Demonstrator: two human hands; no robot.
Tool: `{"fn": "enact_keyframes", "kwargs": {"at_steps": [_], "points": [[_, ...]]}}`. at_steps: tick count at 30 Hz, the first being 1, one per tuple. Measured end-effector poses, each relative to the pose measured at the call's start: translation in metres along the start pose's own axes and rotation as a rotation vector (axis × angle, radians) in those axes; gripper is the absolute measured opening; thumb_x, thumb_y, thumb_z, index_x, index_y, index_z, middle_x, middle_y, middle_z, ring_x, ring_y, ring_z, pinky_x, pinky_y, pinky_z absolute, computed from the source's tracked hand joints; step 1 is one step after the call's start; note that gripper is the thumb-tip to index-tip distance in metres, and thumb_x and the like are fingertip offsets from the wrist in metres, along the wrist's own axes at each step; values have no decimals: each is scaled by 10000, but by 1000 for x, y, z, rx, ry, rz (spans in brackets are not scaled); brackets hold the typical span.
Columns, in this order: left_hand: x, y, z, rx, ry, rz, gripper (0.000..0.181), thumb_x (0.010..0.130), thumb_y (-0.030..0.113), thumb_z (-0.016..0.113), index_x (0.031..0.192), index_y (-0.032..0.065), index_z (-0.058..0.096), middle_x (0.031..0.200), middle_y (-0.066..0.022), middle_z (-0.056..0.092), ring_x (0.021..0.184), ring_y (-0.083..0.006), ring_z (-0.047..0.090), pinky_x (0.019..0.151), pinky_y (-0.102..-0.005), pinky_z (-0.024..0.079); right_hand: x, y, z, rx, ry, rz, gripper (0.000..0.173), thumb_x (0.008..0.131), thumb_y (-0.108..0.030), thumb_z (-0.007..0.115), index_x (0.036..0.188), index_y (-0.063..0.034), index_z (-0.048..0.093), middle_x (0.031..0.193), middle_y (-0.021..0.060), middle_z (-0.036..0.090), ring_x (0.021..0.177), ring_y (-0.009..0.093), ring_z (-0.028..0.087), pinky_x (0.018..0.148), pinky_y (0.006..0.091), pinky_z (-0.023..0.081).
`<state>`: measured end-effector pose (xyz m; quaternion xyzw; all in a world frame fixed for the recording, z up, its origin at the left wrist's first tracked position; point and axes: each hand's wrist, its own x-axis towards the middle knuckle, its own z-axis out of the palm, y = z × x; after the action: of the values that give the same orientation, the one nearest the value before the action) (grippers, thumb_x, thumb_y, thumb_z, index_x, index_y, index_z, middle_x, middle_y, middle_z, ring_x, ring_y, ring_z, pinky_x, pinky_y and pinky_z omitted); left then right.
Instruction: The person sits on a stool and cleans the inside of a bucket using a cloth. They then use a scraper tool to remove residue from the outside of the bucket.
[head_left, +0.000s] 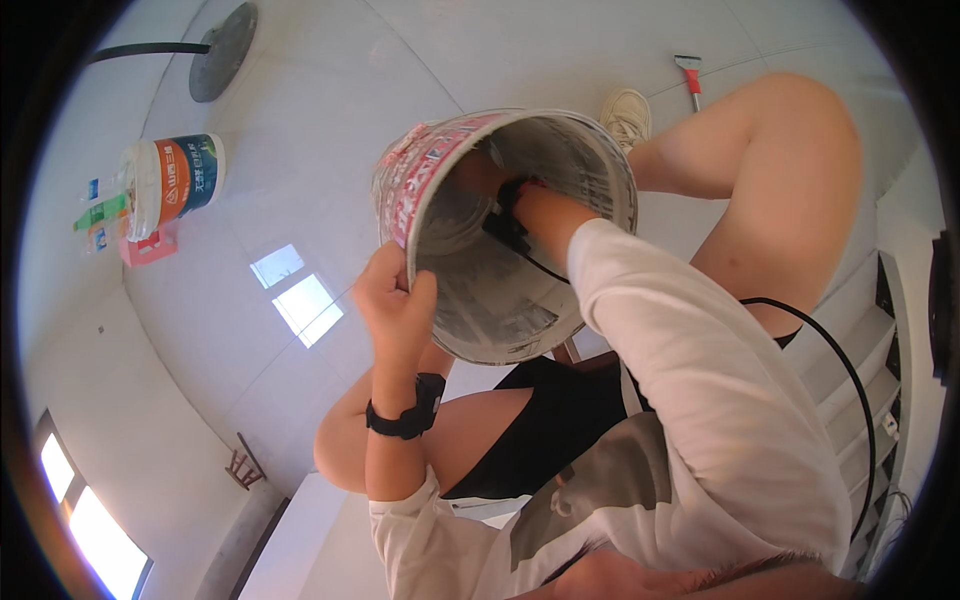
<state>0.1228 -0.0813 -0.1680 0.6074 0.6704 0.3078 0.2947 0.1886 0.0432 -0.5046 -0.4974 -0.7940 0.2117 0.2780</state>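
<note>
A large round plastic bucket (510, 315) lies tilted above my lap, its mouth towards me. Its inner wall is coated with greyish-white residue, and the outside bears a torn red and white label. My left hand (394, 296) grips the rim at the lower left, thumb on one side and fingers on the other, with a black band on the wrist. My right arm reaches through the mouth, and my right hand (476, 169) is deep inside near the upper wall, dim and partly hidden. Whether it holds anything cannot be made out. A black device with a cable sits at that wrist.
A red-handled scraper (691, 79) lies on the tiled floor (322, 150) beyond my shoe. At left stand a labelled bucket (180, 180), a bottle (101, 212) and a pink container (150, 246). A round stand base (223, 52) is at upper left; stairs (855, 375) are at right.
</note>
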Motion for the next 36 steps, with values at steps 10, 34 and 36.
{"fn": "enact_keyframes", "kwargs": {"at_steps": [10,34,36], "points": [[-12,-18,-8,6,49,-16,183,579,-46,478,625,6,309,576,-67,233,535,-153,233,467,-297,204,-78,-75,-18,209,-570,615,384,837,-275,495,1118,-25,577,1165,212,537,1092,357,518,915,510,411],[1,-17,-14,-11,-25,-37,212,600,-25,495,636,9,289,584,-56,217,550,-131,217,473,-290,207,-5,-71,98,-186,119,-71,251,720,-129,537,927,-34,641,995,205,591,947,340,544,819,457,417],[2,-13,-13,31,-38,-26,214,600,-26,497,636,8,289,585,-62,221,546,-135,217,471,-290,205,-19,-96,82,22,138,-79,274,707,-135,550,938,-26,650,988,217,590,932,351,545,822,456,421]]}}
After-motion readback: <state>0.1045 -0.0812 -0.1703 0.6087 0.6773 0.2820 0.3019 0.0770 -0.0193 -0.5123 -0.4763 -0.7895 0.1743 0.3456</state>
